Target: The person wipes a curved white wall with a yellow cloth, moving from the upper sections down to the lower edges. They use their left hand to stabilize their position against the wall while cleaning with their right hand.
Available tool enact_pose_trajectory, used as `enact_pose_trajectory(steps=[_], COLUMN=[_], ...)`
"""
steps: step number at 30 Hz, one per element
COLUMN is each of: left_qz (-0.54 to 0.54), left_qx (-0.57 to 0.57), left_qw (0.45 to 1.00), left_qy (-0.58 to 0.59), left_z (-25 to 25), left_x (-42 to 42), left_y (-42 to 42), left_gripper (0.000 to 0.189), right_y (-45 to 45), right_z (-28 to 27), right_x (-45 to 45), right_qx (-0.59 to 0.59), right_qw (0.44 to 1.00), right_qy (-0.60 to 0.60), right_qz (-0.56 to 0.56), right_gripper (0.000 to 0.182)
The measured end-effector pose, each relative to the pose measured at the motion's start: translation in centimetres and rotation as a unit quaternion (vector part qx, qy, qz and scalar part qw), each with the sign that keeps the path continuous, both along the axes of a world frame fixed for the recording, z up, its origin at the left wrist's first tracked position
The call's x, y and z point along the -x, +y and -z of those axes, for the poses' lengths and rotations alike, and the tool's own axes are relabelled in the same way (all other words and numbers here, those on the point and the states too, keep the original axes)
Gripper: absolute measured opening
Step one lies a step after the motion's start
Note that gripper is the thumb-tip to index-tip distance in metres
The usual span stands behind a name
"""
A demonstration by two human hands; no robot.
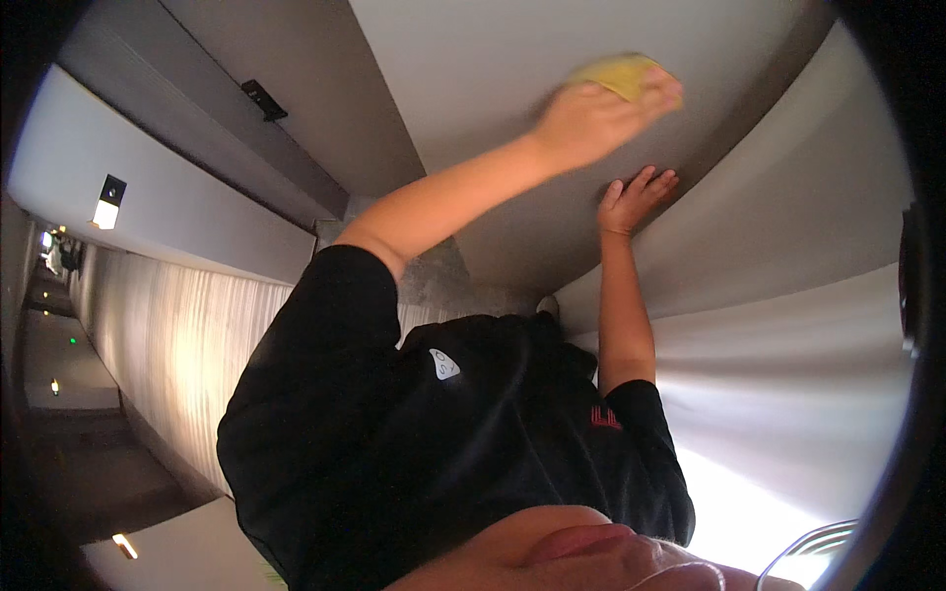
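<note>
Before me rises a pale grey panel (pixel 473 44), smooth and upright. A yellow cloth (pixel 613 75) is bunched in my left hand (pixel 599 122), which holds it against or very near the panel; the hand is blurred. Lower and to the right, my right hand (pixel 634 201) lies palm-down on the same panel, close to its shaded right edge. Its fingers are spread, the thumb is apart, and nothing is in it. Part of the cloth is hidden by my left fingers.
A black fitting (pixel 264 100) sits on the grey surface at upper left. Beyond it is a lit black wall fixture (pixel 109 202). A corridor with a streaked, lit surface (pixel 185 310) runs off left. Grey floor (pixel 436 277) and a shoe tip (pixel 548 304) show below.
</note>
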State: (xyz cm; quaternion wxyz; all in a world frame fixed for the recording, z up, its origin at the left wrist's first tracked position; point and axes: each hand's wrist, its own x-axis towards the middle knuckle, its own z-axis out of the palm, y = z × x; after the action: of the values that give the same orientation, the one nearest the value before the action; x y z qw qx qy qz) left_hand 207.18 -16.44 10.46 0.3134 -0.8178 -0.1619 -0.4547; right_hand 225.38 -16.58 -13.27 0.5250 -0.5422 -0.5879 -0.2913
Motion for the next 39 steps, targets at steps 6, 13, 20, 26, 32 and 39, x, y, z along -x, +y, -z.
enact_pose_trajectory(steps=[6, 13, 20, 26, 32, 39], left_qz=[-0.159, -0.181, 0.011, -0.166, -0.038, 0.073], left_qx=[-0.02, -0.011, -0.002, -0.192, -0.082, 0.028], left_qw=[0.973, 0.979, 0.957, 0.954, 0.973, 0.894], left_qy=[-0.165, -0.092, 0.291, 0.162, 0.213, 0.442], left_z=[4.6, 12.3, 13.2, -6.4, 2.7, 12.0], left_x=[15.6, 15.4, 15.0, 12.5, 6.9, 4.8], left_y=[1.5, 1.7, 1.8, 2.4, 3.7, 4.0], left_gripper=[0.042, 0.042, 0.06, 0.065, 0.064, 0.065], right_y=[-0.3, -0.3, 0.3, -0.2, 0.3, 0.9], right_z=[-0.7, -0.5, 0.4, 0.8, 1.2, 1.9], right_x=[0.4, 0.1, 0.5, -0.4, -0.5, -1.1], right_qx=[-0.007, 0.013, 0.039, 0.043, 0.036, 0.024], right_qw=[1.0, 1.0, 0.999, 0.999, 0.999, 1.0], right_qy=[-0.015, -0.023, -0.009, -0.012, 0.0, -0.006], right_qz=[0.026, 0.007, -0.015, 0.012, 0.004, -0.011], right_gripper=[0.07, 0.078, 0.081, 0.083, 0.083, 0.077])
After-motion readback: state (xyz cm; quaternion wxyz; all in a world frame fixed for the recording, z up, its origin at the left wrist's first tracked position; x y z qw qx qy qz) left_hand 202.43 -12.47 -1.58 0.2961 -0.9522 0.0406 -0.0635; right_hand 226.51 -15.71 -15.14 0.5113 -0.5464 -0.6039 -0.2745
